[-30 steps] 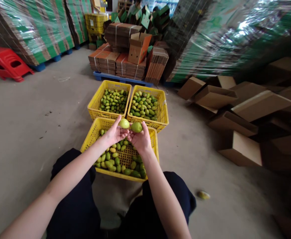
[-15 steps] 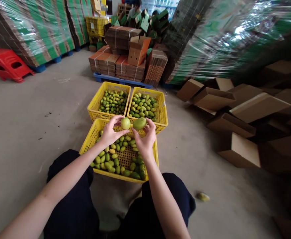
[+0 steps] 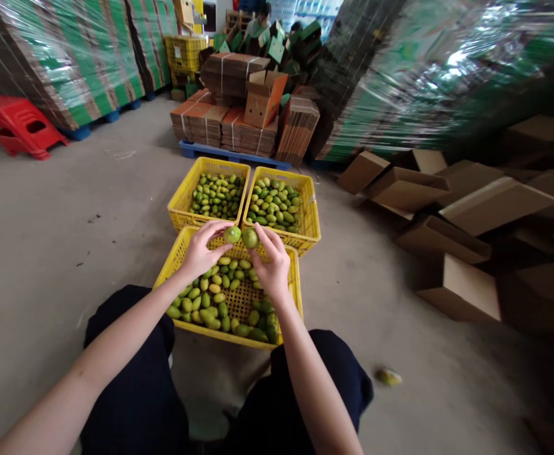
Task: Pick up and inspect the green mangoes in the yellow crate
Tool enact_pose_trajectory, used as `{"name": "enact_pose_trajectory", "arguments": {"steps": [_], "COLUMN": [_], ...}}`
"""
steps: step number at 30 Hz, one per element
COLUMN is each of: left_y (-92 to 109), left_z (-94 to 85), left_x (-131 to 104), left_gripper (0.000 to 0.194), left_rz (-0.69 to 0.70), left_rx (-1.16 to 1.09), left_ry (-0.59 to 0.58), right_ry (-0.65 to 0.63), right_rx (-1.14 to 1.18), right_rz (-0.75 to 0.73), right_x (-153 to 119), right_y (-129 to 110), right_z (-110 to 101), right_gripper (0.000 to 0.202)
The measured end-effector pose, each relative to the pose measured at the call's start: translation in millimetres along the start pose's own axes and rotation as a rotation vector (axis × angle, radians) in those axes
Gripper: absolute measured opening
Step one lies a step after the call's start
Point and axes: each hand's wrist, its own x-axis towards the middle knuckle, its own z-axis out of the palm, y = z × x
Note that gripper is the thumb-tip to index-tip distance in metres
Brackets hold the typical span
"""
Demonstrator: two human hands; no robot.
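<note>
My left hand is closed around a small green mango, holding it between thumb and fingers with its round end towards me. Close beside it, my right hand grips another green mango, also end-on to my view. The two fruits are side by side, nearly touching, above the far part of the near yellow crate. Many green and yellowish mangoes lie in that crate, with its perforated floor showing in the middle.
Two more yellow crates of mangoes, the left and the right, stand behind. A single fruit lies on the floor at right. Cardboard boxes are heaped to the right, flattened cartons on a blue pallet ahead, a red stool at left.
Both mangoes have been turned in the fingers and brought closer together. The right one went from side-on to end-on and moved left; the left one shifted slightly left.
</note>
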Motion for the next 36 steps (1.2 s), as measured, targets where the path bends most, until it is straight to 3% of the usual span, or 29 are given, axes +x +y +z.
{"name": "enact_pose_trajectory", "arguments": {"steps": [4,8,11,16,22,26,32,36], "left_y": [8.9,8.8,6.3,12.0,14.2,11.6,15.7,14.6], "left_z": [1.2,6.3,11.8,19.2,18.5,15.1,14.8,13.3], "left_x": [-2.6,-3.4,-3.0,-3.0,-2.6,0.4,1.9,2.3], "left_gripper": [0.052,0.051,0.048,0.041,0.030,0.028,0.034,0.025], "left_rz": [-0.227,-0.380,-0.474,-0.635,-0.659,-0.720,-0.717,-0.756], "left_rx": [-0.191,-0.388,-0.517,-0.722,-0.822,-0.851,-0.763,-0.763], "left_ry": [-0.051,0.031,0.079,0.023,0.100,0.087,0.102,0.105], "right_ry": [-0.051,0.001,0.054,0.118,0.181,0.267,0.176,0.151], "right_rx": [0.321,0.581,0.614,0.548,0.600,0.640,0.732,0.757], "right_rz": [0.199,0.355,0.443,0.553,0.632,0.675,0.720,0.754], "right_x": [-0.5,0.4,2.2,5.5,5.8,4.6,4.9,5.6], "right_y": [7.1,7.6,4.5,2.9,7.5,11.1,7.9,5.1], "right_z": [1.3,7.7,11.8,14.0,15.7,19.4,17.8,14.6], "right_gripper": [0.061,0.051,0.043,0.046,0.045,0.043,0.035,0.037]}}
